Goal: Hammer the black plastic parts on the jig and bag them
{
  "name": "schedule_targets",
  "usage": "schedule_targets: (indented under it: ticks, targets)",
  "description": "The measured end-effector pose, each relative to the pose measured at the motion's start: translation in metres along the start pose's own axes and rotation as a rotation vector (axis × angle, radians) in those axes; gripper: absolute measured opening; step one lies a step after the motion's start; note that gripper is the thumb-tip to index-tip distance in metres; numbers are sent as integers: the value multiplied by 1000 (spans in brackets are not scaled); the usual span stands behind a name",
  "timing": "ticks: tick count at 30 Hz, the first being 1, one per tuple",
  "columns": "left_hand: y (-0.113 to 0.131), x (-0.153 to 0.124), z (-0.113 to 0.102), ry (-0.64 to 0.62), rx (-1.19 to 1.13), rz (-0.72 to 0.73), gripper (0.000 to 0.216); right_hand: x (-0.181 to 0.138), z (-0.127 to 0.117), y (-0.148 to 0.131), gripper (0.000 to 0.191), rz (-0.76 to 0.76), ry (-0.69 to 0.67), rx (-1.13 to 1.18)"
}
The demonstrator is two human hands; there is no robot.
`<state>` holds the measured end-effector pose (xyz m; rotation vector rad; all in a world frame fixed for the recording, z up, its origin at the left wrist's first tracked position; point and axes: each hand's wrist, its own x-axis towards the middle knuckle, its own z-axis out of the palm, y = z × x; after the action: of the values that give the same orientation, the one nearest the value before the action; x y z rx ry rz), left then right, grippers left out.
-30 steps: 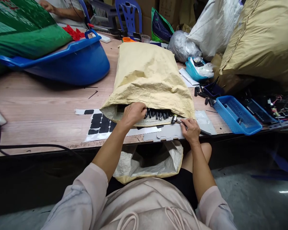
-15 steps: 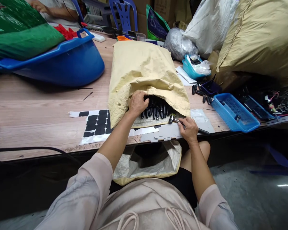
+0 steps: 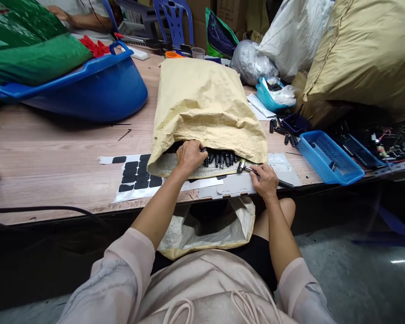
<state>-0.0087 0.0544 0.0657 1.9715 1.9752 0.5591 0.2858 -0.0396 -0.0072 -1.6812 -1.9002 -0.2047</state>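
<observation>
At the mouth of the sack [image 3: 205, 99], black parts [image 3: 227, 159] point toward me, just right of my nearer left hand [image 3: 190, 155], whose grip I cannot tell; my right hand [image 3: 266, 181], farther off, holds the hammer [image 3: 242, 167].

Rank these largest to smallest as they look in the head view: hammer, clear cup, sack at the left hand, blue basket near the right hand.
Sack
Blue basket
Hammer, partly covered by the right hand
Clear cup, farthest away

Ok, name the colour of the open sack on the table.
The open sack is pale yellow outside; the head view shows it.
</observation>
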Motion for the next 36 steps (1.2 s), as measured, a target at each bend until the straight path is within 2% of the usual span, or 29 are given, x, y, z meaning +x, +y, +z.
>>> schedule_targets:
  ticks: [2, 5, 8, 10, 15, 21, 27, 31, 36]
  targets:
    - [-3, -12, -4, 10, -40, 32, 13, 0, 0, 0, 22, 6, -8, 2]
    - [-3, -35, -1, -48, -169, 218, 14, 0, 0, 1, 22, 9, -10, 7]
    - [1, -55, 18, -160, -260, 404, 13, 0, 1, 2, 22, 3, -3, 8]
    - [5, -64, 34, -194, -278, 443, 13, -1, 1, 3, 22, -7, -1, 4]
    - [7, -71, 62, -130, -303, 413, 12, -1, 3, 5, 21, -23, -15, -15]
    - [4, -69, 62, -160, -324, 420, 13, 0, -3, 4, 22, -48, -5, -19]
    - [9, -68, 60, -192, -338, 373, 11, -6, -30, -34, 29, -22, 48, 181]
    - [13, -68, 58, -209, -335, 326, 11, -10, -47, -61, 33, -12, 15, 227]
    - [15, -70, 56, -210, -341, 322, 12, -17, -48, -71, 33, -20, 13, 197]
